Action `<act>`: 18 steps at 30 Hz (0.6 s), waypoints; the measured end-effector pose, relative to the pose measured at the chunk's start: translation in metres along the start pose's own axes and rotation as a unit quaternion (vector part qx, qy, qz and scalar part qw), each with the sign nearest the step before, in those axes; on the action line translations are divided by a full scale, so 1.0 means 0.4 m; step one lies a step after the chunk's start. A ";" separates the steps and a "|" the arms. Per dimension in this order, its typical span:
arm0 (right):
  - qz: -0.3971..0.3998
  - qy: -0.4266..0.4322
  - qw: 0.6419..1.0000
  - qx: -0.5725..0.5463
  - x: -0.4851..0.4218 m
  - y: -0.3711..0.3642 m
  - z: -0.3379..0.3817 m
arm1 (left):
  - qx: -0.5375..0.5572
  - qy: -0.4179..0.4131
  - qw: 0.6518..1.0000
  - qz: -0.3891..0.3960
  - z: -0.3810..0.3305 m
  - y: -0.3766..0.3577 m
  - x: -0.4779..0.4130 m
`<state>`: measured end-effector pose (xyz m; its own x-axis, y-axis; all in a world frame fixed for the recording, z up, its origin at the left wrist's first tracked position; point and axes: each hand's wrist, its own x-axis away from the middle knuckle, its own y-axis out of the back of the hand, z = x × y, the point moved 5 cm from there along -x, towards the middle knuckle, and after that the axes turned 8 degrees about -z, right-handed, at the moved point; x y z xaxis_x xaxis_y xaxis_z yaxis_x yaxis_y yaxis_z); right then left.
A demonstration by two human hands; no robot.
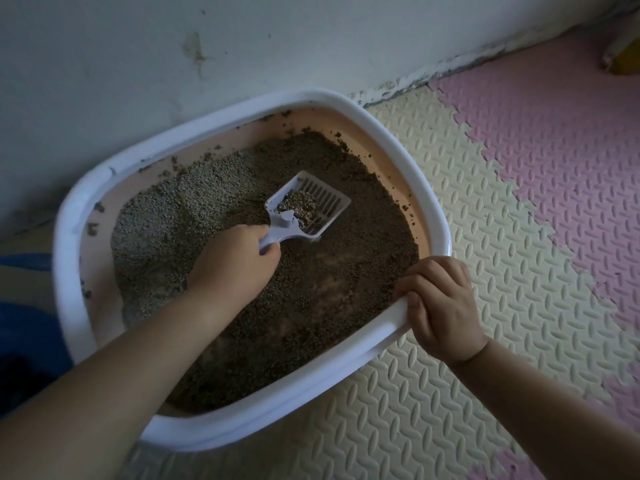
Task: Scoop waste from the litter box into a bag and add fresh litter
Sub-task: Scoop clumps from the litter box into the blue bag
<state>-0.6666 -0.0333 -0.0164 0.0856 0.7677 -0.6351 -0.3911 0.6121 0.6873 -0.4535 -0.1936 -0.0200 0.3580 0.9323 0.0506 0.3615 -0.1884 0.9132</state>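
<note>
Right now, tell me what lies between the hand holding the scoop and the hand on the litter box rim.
Head view: only dark litter, from the left hand on the scoop across to the white rim the right hand grips.

We look through one wide-angle camera worn on the head, facing forward and steeply down, close above the litter box (67,271), which fills mid-frame. The wall (311,36) crosses the top slantwise; the floor mat (485,271) spreads right.

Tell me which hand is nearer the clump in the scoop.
Left. The left hand grips the scoop by its handle, beside the clump; the right hand holds the litter box rim, farther off.
</note>
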 end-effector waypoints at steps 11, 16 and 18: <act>0.003 0.021 1.000 0.001 -0.005 0.001 -0.005 | -0.145 -0.058 0.985 0.070 -0.085 -0.024 -0.213; -0.008 0.023 1.000 -0.014 -0.004 -0.005 -0.011 | -0.120 -0.066 0.989 0.060 -0.110 -0.043 -0.255; -0.018 0.022 0.999 -0.021 -0.002 -0.007 -0.010 | -0.081 -0.087 0.992 0.044 -0.107 -0.052 -0.230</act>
<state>-0.6692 -0.0365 -0.0191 0.0611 0.7353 -0.6750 -0.4260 0.6308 0.6485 -0.5309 -0.2623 -0.0263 0.5295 0.8450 0.0754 0.1841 -0.2011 0.9621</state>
